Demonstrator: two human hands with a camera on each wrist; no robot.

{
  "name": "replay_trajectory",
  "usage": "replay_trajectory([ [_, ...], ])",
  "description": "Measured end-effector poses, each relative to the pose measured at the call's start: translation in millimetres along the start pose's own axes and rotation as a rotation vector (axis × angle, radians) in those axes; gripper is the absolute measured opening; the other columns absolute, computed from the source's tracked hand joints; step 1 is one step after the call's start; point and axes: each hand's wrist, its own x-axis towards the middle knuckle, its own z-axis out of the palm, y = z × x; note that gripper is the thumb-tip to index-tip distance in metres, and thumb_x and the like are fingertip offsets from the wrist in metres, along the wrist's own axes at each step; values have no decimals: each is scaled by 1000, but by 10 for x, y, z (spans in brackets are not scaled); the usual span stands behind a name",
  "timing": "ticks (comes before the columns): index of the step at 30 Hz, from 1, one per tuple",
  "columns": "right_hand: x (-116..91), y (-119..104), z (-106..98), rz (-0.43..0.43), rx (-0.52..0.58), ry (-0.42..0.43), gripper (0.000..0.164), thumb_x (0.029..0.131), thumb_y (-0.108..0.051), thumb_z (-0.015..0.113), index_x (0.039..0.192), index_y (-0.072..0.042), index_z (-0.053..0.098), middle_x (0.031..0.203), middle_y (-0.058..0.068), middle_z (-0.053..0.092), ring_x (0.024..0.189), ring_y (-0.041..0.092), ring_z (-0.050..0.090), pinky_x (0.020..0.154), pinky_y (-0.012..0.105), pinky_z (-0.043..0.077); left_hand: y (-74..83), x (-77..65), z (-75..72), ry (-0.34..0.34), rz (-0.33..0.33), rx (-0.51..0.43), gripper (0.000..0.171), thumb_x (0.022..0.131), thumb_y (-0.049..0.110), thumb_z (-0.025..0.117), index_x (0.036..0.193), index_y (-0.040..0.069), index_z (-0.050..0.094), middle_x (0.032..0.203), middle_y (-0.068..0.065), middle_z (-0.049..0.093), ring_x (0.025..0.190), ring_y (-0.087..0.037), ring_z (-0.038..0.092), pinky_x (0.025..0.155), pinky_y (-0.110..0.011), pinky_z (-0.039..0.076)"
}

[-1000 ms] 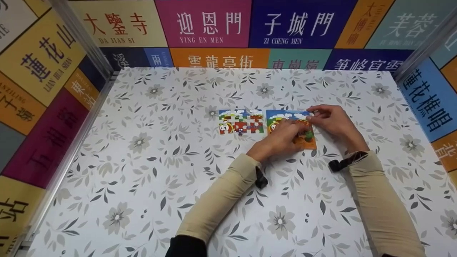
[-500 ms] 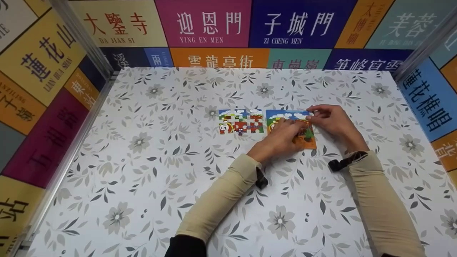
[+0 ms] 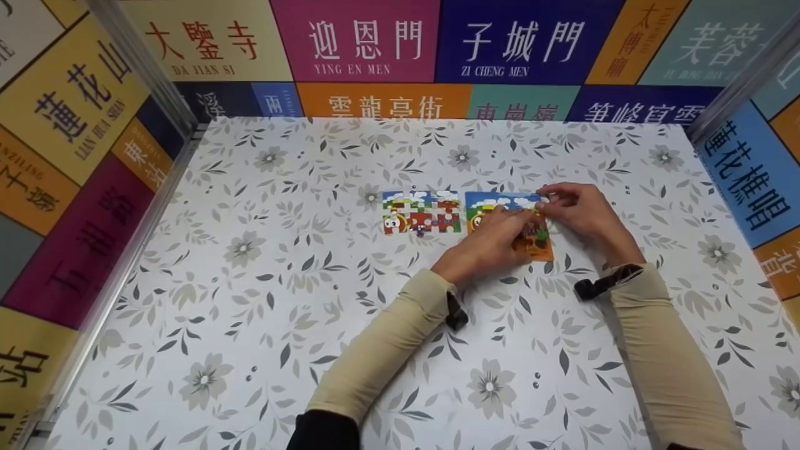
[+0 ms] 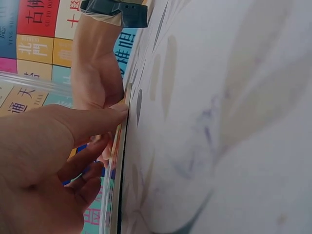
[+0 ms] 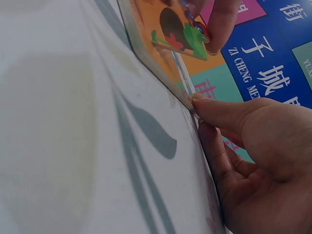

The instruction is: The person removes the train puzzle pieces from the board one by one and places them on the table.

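Note:
A flat picture puzzle board (image 3: 542, 254) with a blue sky and orange ground lies on the table. My right hand (image 3: 590, 211) pinches its far right corner between thumb and fingers, as the right wrist view shows closely. My left hand (image 3: 487, 244) reaches over the board and covers much of its middle. Between its fingers is a puzzle piece (image 5: 181, 34) with a green plant and red flower, tilted above the board's orange part. In the left wrist view the left thumb (image 4: 97, 124) lies along the board's near edge.
Several other puzzle pieces (image 3: 422, 220) lie in loose rows just left of the board. The table (image 3: 250, 312) has a white floral cover. Panels with large lettering (image 3: 356, 44) stand behind and at both sides.
Both hands stay at the board with almost no movement. Only slight shifts of the left fingers over the board show.

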Motion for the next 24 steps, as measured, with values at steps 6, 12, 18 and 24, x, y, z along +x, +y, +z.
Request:
replay_trajectory([
  [6, -4, 13, -8, -18, 0, 5, 52, 99, -47, 79, 142, -18, 72, 119, 13, 76, 95, 8, 67, 84, 22, 50, -49, 23, 6, 36, 62, 12, 69, 97, 31, 82, 159, 26, 54, 154, 8, 60, 140, -17, 51, 121, -33, 40],
  [12, 6, 15, -2, -18, 17, -2, 52, 99, -49, 79, 142, -20, 72, 116, 8, 73, 97, 11, 66, 82, 22, 50, -124, -8, -45, 104, 144, 27, 60, 95, 25, 84, 152, 24, 64, 142, -2, 63, 132, -19, 53, 111, -33, 45],
  [18, 7, 2, 8, -7, 15, -4, 51, 100, -49, 77, 141, -20, 72, 116, 7, 72, 98, 13, 66, 87, 27, 49, -241, -124, -191, 126, 143, 35, 64, 96, 31, 85, 155, 26, 61, 144, 0, 63, 135, -19, 53, 115, -38, 43],
  [24, -7, 10, 8, -3, 19, 9, 50, 100, -48, 78, 140, -19, 73, 112, 3, 70, 98, 13, 64, 85, 26, 48, -393, -281, -347, 186, 158, -14, 63, 94, 30, 87, 152, 20, 64, 134, -1, 67, 129, -20, 57, 111, -38, 47],
])
